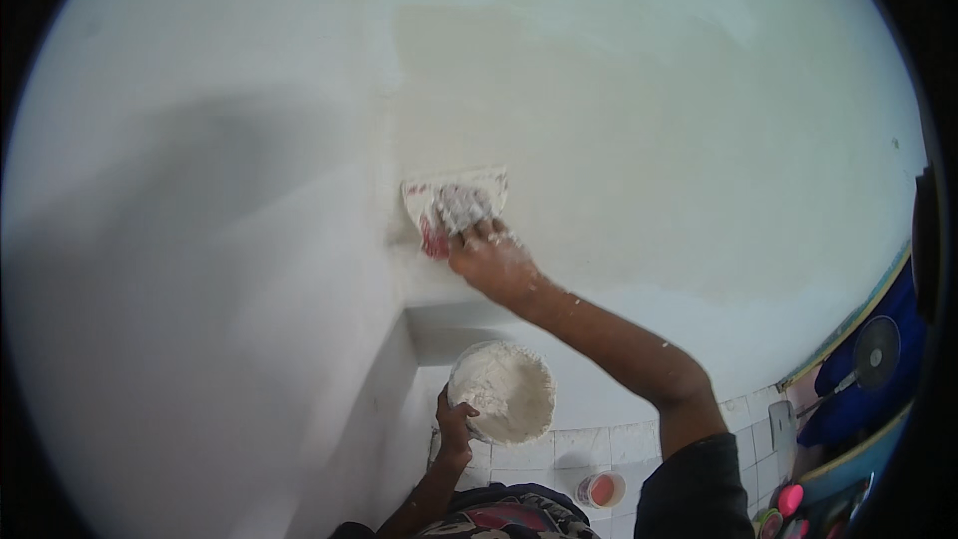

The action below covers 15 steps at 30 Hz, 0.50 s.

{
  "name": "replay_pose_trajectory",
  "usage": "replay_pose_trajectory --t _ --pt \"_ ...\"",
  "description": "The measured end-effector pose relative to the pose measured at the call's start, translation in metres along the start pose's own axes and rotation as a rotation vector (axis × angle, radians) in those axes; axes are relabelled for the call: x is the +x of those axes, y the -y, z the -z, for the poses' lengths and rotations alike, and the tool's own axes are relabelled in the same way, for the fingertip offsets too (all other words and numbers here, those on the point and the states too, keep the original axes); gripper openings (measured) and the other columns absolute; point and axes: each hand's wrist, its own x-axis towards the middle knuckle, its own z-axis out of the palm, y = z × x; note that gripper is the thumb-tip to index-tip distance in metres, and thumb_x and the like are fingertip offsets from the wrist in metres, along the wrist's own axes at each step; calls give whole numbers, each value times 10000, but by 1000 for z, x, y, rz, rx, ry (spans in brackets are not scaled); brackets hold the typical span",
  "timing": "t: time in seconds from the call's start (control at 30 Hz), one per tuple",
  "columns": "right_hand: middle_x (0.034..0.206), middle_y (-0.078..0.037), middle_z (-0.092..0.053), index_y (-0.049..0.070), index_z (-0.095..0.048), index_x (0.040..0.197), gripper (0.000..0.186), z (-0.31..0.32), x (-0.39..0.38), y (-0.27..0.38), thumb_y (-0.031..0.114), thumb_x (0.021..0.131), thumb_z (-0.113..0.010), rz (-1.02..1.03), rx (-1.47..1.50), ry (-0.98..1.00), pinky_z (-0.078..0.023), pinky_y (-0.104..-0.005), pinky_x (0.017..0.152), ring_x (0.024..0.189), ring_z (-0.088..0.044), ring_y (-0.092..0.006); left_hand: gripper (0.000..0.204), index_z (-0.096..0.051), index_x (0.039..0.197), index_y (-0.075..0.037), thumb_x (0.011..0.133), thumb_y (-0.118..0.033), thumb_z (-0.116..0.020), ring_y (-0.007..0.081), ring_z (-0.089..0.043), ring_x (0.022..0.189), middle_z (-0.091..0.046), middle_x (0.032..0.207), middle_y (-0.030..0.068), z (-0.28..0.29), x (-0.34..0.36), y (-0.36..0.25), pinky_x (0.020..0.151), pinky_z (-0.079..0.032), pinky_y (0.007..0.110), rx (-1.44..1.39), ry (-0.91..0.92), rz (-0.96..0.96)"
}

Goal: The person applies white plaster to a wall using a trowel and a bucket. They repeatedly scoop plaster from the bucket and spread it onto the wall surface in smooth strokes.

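My right hand (497, 265) is closed on a wide, flat putty spreader (419, 195), pale with reddish marks, and presses it to the wall near the corner. A lump of greyish-white putty (464, 208) sits on the spreader's face, and white smears dot my fingers and forearm. Lower down, my left hand (455, 426) grips the side of a round bucket (550, 389). Thick off-white putty (487, 379) lies inside it and coats its walls.
A beige patch (599, 150) spreads over the pale wall ahead; another wall (200, 319) meets it at left. Below are a small ledge (459, 314), white floor tiles (629, 444) and a cup with orange-pink contents (602, 490). A fan (877, 356) and pink items (789, 499) are at right.
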Motion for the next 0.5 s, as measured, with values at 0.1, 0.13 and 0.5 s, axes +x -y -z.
replay_pose_trajectory --t 0.1,0.13,0.5 --pt "1332 -222 -567 100 -624 1228 333 23 2 -5 123 904 -549 -69 297 121 -415 -513 1077 1267 -522 -412 791 -399 1416 -30 640 -23 -552 282 -557 1111 -549 1220 148 0 3 2 890 -525 381 -41 3 24" --pt "1217 -216 -622 -23 -575 1244 431 50 16 -8 39 818 -576 -59 341 78 -475 -467 1017 1194 -579 -354 787 -400 1415 -31 643 -27 -552 286 -559 1108 -549 1218 148 0 0 -2 886 -527 388 -23 -24 43" --pt "967 -210 -679 22 -639 989 185 107 153 -109 31 822 -559 -285 228 -141 -536 -474 778 947 -654 -367 734 -431 1364 -28 642 -69 -557 303 -596 1051 -558 1184 161 4 8 9 835 -557 401 -36 0 106"
